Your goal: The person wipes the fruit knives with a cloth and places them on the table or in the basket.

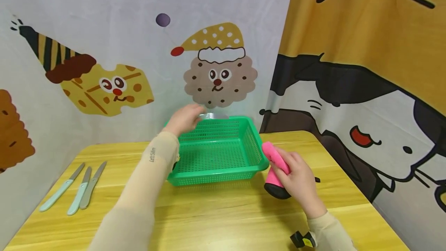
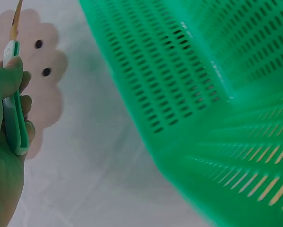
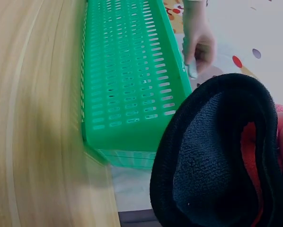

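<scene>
My left hand (image 1: 184, 120) is raised over the back left rim of a green plastic basket (image 1: 217, 176). It grips a knife (image 2: 16, 106) by its mint-green handle, and the silvery blade points right in the head view. Low at the basket's right side, my right hand (image 1: 300, 179) holds a pink fabric piece (image 1: 277, 158) with a black end. The right wrist view looks into its black-edged opening (image 3: 203, 156), dark and soft inside, with some red showing. Its exact kind I cannot tell. The basket has slotted walls and stands on the table.
Three knives with mint-green handles (image 1: 57, 195) lie on the left of the wooden table (image 1: 209, 212), blades pointing away. A printed cartoon curtain (image 1: 132, 42) hangs close behind the table and along its right side.
</scene>
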{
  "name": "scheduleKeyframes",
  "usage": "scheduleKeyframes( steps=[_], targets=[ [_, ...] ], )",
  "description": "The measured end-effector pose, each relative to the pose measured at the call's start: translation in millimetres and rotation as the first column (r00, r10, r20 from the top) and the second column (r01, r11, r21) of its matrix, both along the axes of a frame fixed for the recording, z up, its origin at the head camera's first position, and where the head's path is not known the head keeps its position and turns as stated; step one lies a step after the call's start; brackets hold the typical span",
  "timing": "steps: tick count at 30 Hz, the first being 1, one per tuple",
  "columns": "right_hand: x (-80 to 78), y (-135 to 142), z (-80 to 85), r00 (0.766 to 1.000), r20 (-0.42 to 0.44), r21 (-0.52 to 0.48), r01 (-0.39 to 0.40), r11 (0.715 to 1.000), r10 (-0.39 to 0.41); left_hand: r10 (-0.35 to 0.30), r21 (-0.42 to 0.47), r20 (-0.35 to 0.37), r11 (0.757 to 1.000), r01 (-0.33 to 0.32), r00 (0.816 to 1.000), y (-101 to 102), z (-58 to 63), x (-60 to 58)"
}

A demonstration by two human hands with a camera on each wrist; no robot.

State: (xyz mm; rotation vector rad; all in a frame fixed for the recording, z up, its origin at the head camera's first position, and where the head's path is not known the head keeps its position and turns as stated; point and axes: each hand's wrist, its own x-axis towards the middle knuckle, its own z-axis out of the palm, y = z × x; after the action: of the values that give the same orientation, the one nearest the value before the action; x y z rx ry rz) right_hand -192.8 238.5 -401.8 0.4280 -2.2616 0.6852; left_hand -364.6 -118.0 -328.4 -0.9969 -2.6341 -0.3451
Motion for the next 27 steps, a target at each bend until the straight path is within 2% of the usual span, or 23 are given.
scheduleKeyframes(
  steps=[3, 14, 18, 24, 27],
  targets=[
    [-0.4, -1, -0.1, 1.0, 0.001, 0.0, -0.002, 1.0, 0.002, 0.001, -0.019, 0.016, 1.0, 0.0, 1.0, -1, -9.6, -1.4],
    [-0.8, -1, -0.2, 1.0, 0.014, -0.002, -0.003, 1.0, 0.004, 0.025, -0.103, 0.169, 0.995, -0.007, 0.985, 4, -35.9, -1.0],
    [-1.5, -1, -0.7, 1.0, 0.016, -0.002, -0.005, 1.0, 0.005, 0.054, -0.152, 0.26, 0.988, -0.015, 0.964, 6, -43.2, -1.9],
    [-1.1, -2, -2.3, 1.0, 0.024, 0.0, -0.004, 1.0, 0.004, 0.086, -0.179, 0.331, 0.983, -0.027, 0.94, 8, -48.3, -1.0],
    [-1.1, -2, -3.5, 1.0, 0.026, 0.003, -0.004, 1.0, 0.003, 0.123, -0.189, 0.388, 0.981, -0.052, 0.913, 10, -48.2, 2.6]
  ],
)
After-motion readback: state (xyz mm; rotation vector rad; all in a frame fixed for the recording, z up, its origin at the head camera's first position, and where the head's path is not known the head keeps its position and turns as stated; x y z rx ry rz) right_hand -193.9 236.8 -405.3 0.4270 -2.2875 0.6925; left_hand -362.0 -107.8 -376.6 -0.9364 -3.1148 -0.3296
